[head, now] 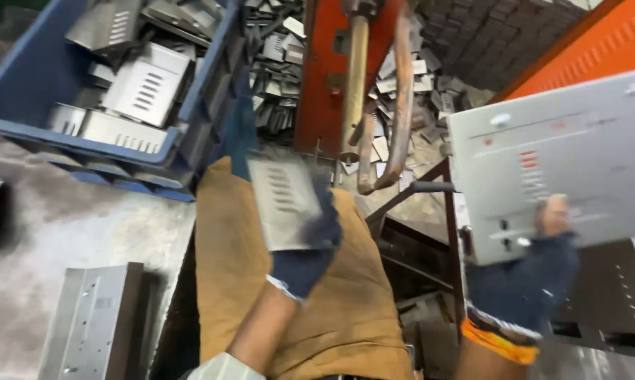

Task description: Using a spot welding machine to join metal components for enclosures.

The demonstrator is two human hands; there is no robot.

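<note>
A workshop seen from above: a grey metal surface [64, 232] fills the lower left, scuffed and shiny, and carries a blue plastic crate [43, 84] heaped with louvred sheet-metal parts. An orange machine frame [324, 77] stands at top centre, with two copper-coloured arms [402, 91] curving down from it. Behind it a pile of small metal offcuts [282, 63] covers the floor. An orange panel [599, 49] rises at the upper right.

A large grey metal panel [564, 155] with punched holes and slots takes up the right side, tilted. The right hand [536, 274], in a dark blue glove with an orange cuff, is closed on its lower edge, with the thumb on the front face. A folded grey metal channel [92, 324] lies on the surface at lower left.

The left hand [307, 253], gloved in dark blue, is closed on the corner of a small louvred metal plate [284, 200], held over the tan apron [331, 302] just below the copper arms.
</note>
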